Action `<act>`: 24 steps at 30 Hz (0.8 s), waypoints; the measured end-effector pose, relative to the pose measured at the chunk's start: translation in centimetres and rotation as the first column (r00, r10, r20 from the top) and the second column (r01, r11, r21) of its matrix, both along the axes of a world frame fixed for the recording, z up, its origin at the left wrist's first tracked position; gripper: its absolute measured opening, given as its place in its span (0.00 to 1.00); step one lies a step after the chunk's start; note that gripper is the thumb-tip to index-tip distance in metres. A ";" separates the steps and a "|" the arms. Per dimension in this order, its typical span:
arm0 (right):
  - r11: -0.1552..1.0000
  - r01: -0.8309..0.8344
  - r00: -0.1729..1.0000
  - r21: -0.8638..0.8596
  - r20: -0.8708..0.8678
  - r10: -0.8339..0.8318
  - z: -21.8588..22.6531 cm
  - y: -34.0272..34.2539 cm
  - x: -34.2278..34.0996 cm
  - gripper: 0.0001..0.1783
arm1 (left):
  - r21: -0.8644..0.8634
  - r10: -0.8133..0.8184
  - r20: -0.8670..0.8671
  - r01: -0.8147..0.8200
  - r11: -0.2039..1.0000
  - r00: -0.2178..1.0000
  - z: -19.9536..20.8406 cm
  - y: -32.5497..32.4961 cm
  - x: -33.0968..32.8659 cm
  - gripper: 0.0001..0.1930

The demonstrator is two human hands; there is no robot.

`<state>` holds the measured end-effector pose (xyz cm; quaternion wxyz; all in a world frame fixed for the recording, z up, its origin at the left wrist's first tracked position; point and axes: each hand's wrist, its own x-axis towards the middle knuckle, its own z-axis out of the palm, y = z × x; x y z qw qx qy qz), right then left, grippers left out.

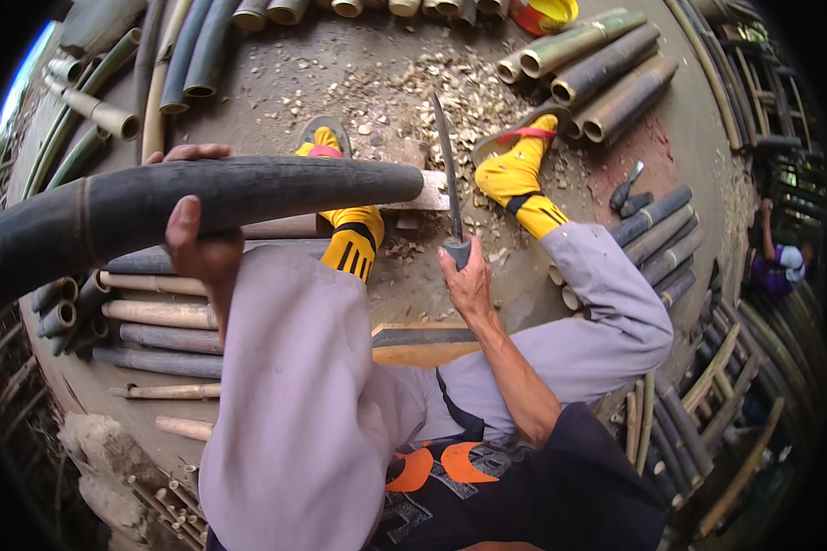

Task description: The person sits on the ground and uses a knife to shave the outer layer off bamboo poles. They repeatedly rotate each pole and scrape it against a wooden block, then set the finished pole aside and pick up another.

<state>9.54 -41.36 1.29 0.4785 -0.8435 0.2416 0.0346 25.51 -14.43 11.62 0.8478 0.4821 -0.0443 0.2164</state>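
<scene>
My left hand (193,248) is wrapped round a thick, dark bamboo pole (303,185), fingers over the top and thumb on the near side. The pole runs in from the left edge, and its right end lies by a pale, flat block (432,191) between my feet. In my right hand (469,285) is a long knife (447,156), gripped by its dark handle, with the narrow blade pointing away from me. A small gap shows between the blade and the pole's end.
Pale chips (432,87) litter the ground ahead. Cut bamboo pieces (606,78) lie at the far right, with more bamboo (161,312) at left and a stack (662,234) at right. A hammer-like tool (625,186) rests near that stack. Another person (783,262) is at the far right.
</scene>
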 end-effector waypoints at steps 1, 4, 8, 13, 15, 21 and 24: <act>1.000 0.005 1.000 0.006 0.001 -0.005 -0.3 0.0 -0.3 0.23 | 0.036 0.009 -0.028 -0.008 0.999 1.000 0.6 -0.3 0.0 0.36; 0.999 -0.034 0.999 0.026 -0.026 0.034 -0.2 -0.1 0.4 0.24 | 0.074 0.144 -0.162 -0.134 0.988 0.976 3.0 -1.5 -0.2 0.35; 0.997 -0.055 0.998 0.045 0.043 0.053 0.2 -0.2 0.5 0.23 | 0.019 0.213 -0.085 -0.212 0.977 0.973 3.7 -2.9 -0.4 0.32; 0.993 -0.078 0.994 0.091 0.089 0.070 2.2 -1.2 2.5 0.24 | 0.088 0.085 -0.011 -0.083 0.993 0.996 2.1 -4.2 0.3 0.34; 0.997 -0.073 0.943 -0.028 0.324 0.078 4.0 -0.7 3.3 0.23 | 0.027 -0.003 0.002 0.002 1.000 1.000 1.8 -3.6 0.2 0.35; 0.984 -0.140 0.990 0.109 0.015 0.140 -2.8 -1.0 3.1 0.28 | 0.015 -0.141 0.044 0.140 0.990 0.989 2.5 -3.8 0.7 0.34; 0.980 -0.117 0.980 0.161 -0.141 0.140 -2.8 -1.5 3.6 0.28 | -0.023 -0.178 0.079 0.181 0.983 0.981 2.7 -4.8 1.3 0.34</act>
